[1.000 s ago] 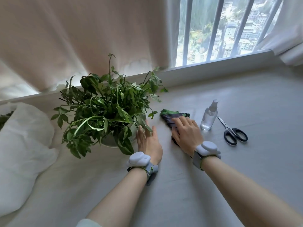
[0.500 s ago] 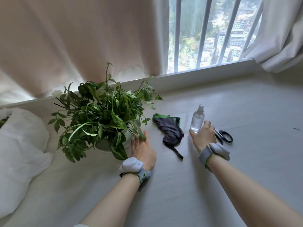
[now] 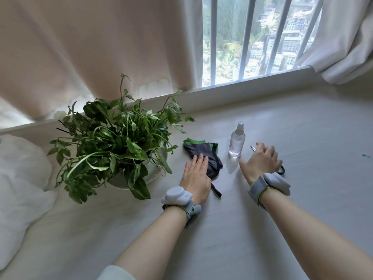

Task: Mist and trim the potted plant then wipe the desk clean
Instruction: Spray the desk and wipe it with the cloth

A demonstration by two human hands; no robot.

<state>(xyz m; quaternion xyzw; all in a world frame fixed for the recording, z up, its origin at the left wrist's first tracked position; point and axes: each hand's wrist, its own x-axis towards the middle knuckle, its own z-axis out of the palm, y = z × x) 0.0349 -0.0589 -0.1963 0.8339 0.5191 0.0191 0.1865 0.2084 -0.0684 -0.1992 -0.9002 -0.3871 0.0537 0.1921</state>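
Grey cloth (image 3: 203, 156) under flat left hand (image 3: 194, 176); right hand (image 3: 260, 162) (blurred, spread) covers scissors (image 3: 281, 171).

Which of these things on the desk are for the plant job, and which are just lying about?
For the job:
potted plant
spray bottle
scissors, mostly under the right hand
cloth, with the left hand resting on it
desk

Just lying about:
white pillow
curtains
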